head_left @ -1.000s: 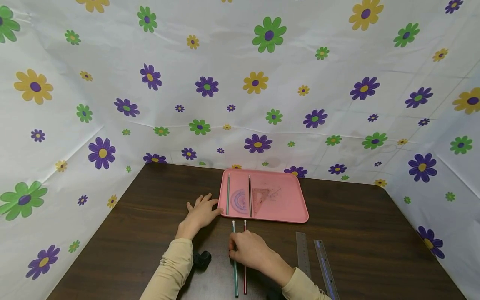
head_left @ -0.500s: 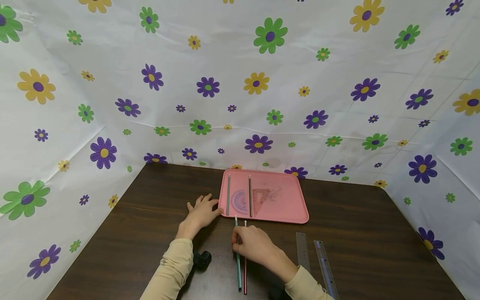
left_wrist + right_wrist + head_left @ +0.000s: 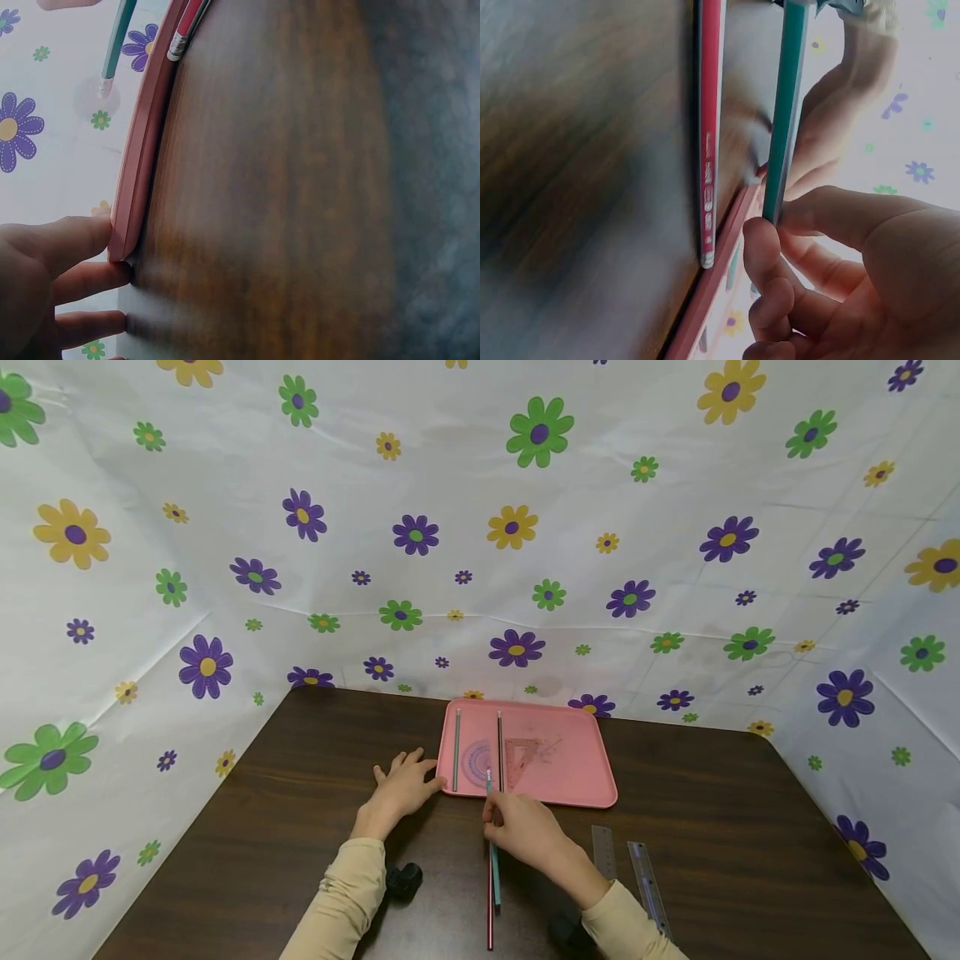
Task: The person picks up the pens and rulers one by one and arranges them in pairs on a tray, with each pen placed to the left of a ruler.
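Note:
My right hand [image 3: 525, 827] pinches a teal pencil [image 3: 786, 112] between thumb and forefinger, raised off the table. Its white eraser end overlaps the front of the pink tray [image 3: 577, 772] in the head view. A red pencil [image 3: 711, 112] lies on the table beneath, its eraser end right at the tray's front edge. My left hand [image 3: 401, 789] is spread at the tray's front left corner, thumb and forefinger touching the rim. Inside the tray are a green pencil [image 3: 457, 752], a dark pencil [image 3: 500, 739], a clear protractor [image 3: 474, 764] and a reddish set square [image 3: 517, 758].
To the right of my right hand lie a clear ruler [image 3: 602, 847] and a bluish ruler [image 3: 648, 885], partly hidden by the sleeve. A flower-patterned sheet [image 3: 450, 477] hangs behind and beside the dark wooden table [image 3: 720, 827].
My right hand has lifted the teal pencil and carried it forward and to the right, across the red pencil, toward the tray. The left hand has stayed at the tray's corner.

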`<action>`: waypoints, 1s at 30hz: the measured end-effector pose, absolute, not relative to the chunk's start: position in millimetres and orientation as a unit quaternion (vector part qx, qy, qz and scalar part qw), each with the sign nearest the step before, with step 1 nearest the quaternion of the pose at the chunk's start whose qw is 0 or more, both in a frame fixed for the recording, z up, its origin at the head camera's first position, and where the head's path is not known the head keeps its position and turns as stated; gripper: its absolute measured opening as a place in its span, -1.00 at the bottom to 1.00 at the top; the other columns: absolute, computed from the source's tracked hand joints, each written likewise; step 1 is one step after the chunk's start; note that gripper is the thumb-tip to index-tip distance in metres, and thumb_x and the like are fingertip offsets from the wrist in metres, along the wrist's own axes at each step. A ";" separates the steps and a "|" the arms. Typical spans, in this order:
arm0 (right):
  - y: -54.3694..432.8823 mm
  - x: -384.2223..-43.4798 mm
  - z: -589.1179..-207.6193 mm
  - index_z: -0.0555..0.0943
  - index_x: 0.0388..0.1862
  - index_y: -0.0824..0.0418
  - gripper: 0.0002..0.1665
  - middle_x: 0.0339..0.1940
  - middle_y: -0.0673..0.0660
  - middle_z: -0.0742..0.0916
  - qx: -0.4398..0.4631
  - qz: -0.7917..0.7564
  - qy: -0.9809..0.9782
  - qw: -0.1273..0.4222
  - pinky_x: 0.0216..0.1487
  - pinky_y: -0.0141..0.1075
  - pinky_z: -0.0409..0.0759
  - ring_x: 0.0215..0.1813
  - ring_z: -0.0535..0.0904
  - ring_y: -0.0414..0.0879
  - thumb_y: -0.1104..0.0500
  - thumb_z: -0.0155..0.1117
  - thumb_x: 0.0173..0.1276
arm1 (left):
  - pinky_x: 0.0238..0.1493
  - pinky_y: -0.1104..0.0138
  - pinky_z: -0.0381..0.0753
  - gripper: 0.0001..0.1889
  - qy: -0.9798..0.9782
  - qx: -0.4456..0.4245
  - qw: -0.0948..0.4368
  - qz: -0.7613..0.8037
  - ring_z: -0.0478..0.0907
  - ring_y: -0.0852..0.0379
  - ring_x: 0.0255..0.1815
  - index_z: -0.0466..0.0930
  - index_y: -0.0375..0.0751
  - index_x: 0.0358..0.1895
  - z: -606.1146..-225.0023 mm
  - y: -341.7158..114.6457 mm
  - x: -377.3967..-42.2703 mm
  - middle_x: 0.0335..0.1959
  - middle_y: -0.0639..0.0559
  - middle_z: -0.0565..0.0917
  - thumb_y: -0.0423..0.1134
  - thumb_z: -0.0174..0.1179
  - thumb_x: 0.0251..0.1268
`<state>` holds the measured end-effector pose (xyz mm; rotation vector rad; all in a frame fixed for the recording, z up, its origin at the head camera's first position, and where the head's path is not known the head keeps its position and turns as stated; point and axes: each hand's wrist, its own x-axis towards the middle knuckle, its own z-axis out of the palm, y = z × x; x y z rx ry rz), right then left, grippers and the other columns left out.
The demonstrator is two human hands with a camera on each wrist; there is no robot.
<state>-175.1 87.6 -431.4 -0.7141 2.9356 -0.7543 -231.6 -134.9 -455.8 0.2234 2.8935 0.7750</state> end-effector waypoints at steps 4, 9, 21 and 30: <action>91.2 -178.7 -430.9 0.59 -0.39 0.11 -0.92 -0.64 -0.10 0.51 -0.211 -0.241 0.947 -0.003 -0.58 -0.41 0.26 -0.61 0.33 -0.26 0.22 0.36 0.22 | 0.36 -0.52 -0.22 -0.46 0.960 0.075 0.066 0.260 0.03 -0.40 0.56 0.48 -0.14 0.38 -455.8 -135.0 -231.8 0.54 -0.26 0.23 0.05 0.11 0.45; 95.5 -183.2 -431.7 0.60 -0.39 0.13 -0.91 -0.61 -0.07 0.59 -0.193 -0.248 0.949 -0.026 -0.54 -0.40 0.31 -0.57 0.38 -0.26 0.23 0.38 0.21 | 0.36 -0.51 -0.21 -0.45 0.960 0.073 0.065 0.263 0.03 -0.40 0.56 0.47 -0.16 0.38 -458.1 -135.3 -232.9 0.54 -0.28 0.22 0.04 0.12 0.44; 106.5 -198.2 -433.7 0.65 -0.34 0.15 -0.95 -0.51 0.00 0.71 -0.146 -0.266 0.952 -0.031 -0.47 -0.33 0.48 -0.52 0.51 -0.23 0.23 0.37 0.24 | 0.35 -0.52 -0.20 -0.45 0.962 0.077 0.067 0.255 0.04 -0.39 0.56 0.47 -0.11 0.38 -458.9 -134.7 -232.3 0.54 -0.25 0.22 0.08 0.10 0.45; 116.5 -208.6 -439.5 0.69 -0.21 0.25 -0.83 -0.55 -0.01 0.64 -0.122 -0.276 0.952 -0.053 -0.52 -0.35 0.39 -0.57 0.42 -0.23 0.23 0.32 0.23 | 0.35 -0.52 -0.21 -0.44 0.961 0.077 0.067 0.259 0.03 -0.40 0.56 0.47 -0.11 0.38 -458.0 -134.3 -232.7 0.55 -0.26 0.22 0.09 0.11 0.44</action>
